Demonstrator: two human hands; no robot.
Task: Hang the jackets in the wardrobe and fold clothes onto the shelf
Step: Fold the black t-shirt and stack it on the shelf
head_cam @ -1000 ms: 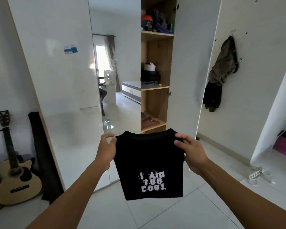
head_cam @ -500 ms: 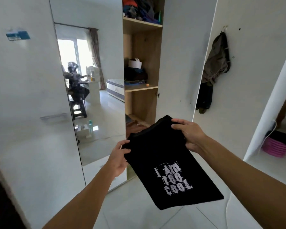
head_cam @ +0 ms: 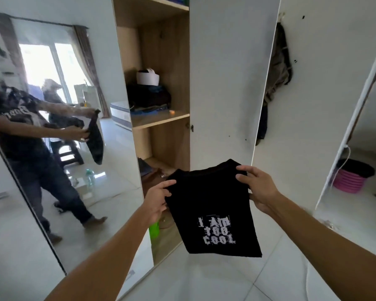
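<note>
- Head view: the folded black T-shirt (head_cam: 206,205) carries white, ragged lettering reading "I AM TOO COOL" in three lines, low on its front at about 6 o'clock of the cloth.
- The left hand (head_cam: 157,199) pinches the shirt's upper left corner, thumb on top of the fabric and fingers curled beneath; the shirt lies at 3 o'clock from this hand.
- The right hand (head_cam: 256,187) grips the upper right corner, fingers curled over the collar edge; the shirt lies at 9 o'clock from it.
- The shirt hangs in the air between both hands, its lower edge free and tilted down toward 5 o'clock, in front of the open wardrobe (head_cam: 161,61).
- At 12 o'clock from the shirt, the wooden shelf (head_cam: 161,119) holds a pile of dark clothes (head_cam: 148,97) with a white cap (head_cam: 147,77) on top.
- At 9 o'clock a mirror door (head_cam: 52,127) reflects the person holding the shirt.
- At 2 o'clock a jacket (head_cam: 279,61) hangs on the white wall; at 3 o'clock stands a pink basket (head_cam: 350,181).
- A green bottle (head_cam: 154,229) shows just under the left wrist.
</note>
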